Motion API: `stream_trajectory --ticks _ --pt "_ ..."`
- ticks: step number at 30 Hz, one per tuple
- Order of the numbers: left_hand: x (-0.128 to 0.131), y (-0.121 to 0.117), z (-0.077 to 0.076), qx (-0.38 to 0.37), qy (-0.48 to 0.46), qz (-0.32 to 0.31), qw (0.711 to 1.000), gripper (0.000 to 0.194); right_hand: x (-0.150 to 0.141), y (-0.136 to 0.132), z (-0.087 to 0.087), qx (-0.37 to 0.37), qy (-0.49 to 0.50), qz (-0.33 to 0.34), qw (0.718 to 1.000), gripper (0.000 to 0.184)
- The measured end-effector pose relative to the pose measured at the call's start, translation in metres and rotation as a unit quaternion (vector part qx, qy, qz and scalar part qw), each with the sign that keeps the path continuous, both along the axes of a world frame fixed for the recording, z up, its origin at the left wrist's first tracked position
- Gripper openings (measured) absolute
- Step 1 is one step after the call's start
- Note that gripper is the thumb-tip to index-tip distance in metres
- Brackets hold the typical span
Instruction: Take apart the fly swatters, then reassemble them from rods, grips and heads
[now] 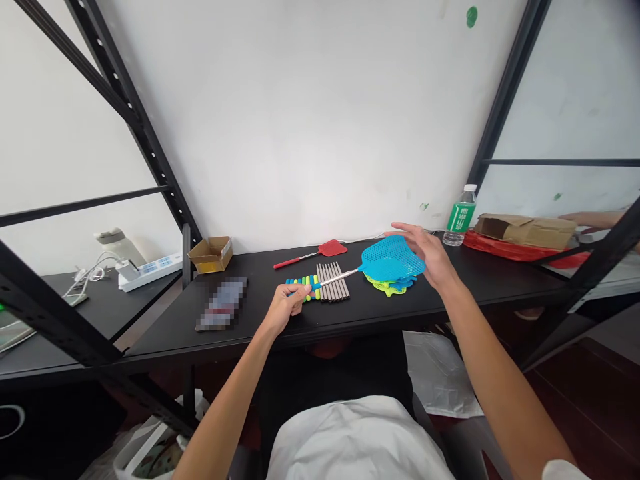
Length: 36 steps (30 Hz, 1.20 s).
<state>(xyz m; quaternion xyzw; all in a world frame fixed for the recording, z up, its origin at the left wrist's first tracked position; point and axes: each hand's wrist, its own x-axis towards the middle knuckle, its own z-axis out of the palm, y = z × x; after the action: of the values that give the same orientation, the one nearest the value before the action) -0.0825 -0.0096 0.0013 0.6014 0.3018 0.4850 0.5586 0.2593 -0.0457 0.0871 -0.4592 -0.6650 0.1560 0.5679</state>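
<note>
A blue fly swatter point(393, 255) is held above the black counter point(257, 270), its mesh head to the right and its metal shaft slanting down to the left. The left hand point(290, 307) is closed around the swatter's blue handle, thumb on top. The right hand point(427, 257) is spread wide beside the far edge of the mesh, fingers extended and partly behind it; whether it touches the plastic I cannot tell.

Under the shaft, a row of coloured grips point(304, 280) in blue, green and yellow lies side by side, with a row of metal tubes point(333, 283) just to its right. Below the held mesh is a pile of loose swatter heads point(387, 289), blue and yellow-green. A red fly swatter point(333, 248) lies near the wall, its handle pointing left.

Toward the counter's left end sit an open cardboard box point(207, 267) and a flat object point(223, 303) blurred by pixelation. At the right end a water bottle point(460, 217) with a green label stands upright, near a red plastic bag point(493, 247) under a long brown carton point(525, 229).
</note>
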Motion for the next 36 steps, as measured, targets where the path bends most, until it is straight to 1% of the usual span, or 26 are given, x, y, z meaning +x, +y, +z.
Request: stream_trajectory --ticks 3,6,10,12,14,20,22,28,36 --pt "0.000 0.000 0.000 0.001 -0.002 -0.003 1.000 0.038 -0.005 -0.009 0.004 0.010 0.033 0.042 0.999 0.070" --pt "0.001 -0.001 0.001 0.000 0.004 -0.004 1.000 0.040 -0.011 -0.016 0.009 0.031 0.018 0.077 0.996 0.075" --pt "0.001 -0.001 0.002 0.002 0.011 -0.009 1.000 0.040 -0.014 -0.016 0.009 0.077 0.009 0.154 0.985 0.075" --pt "0.001 -0.001 0.003 0.001 0.009 -0.009 1.000 0.039 -0.013 -0.014 0.008 0.064 -0.004 0.181 0.981 0.076" --pt "0.001 -0.001 0.003 0.000 0.006 -0.006 1.000 0.039 -0.012 -0.014 0.007 0.037 -0.013 0.200 0.979 0.079" --pt "-0.001 0.000 0.001 0.010 0.020 -0.001 1.000 0.038 -0.010 -0.015 0.005 -0.037 0.020 0.262 0.964 0.082" --pt "-0.001 0.000 0.000 0.015 0.026 0.001 1.000 0.038 -0.009 -0.014 0.004 -0.046 0.019 0.267 0.962 0.082" --pt "-0.002 0.002 -0.002 0.025 0.047 0.011 0.999 0.037 -0.006 -0.013 0.002 -0.050 0.013 0.249 0.967 0.085" --pt "0.000 -0.002 0.003 0.021 0.053 0.025 0.998 0.039 -0.007 -0.011 0.002 -0.059 0.014 0.253 0.966 0.085"
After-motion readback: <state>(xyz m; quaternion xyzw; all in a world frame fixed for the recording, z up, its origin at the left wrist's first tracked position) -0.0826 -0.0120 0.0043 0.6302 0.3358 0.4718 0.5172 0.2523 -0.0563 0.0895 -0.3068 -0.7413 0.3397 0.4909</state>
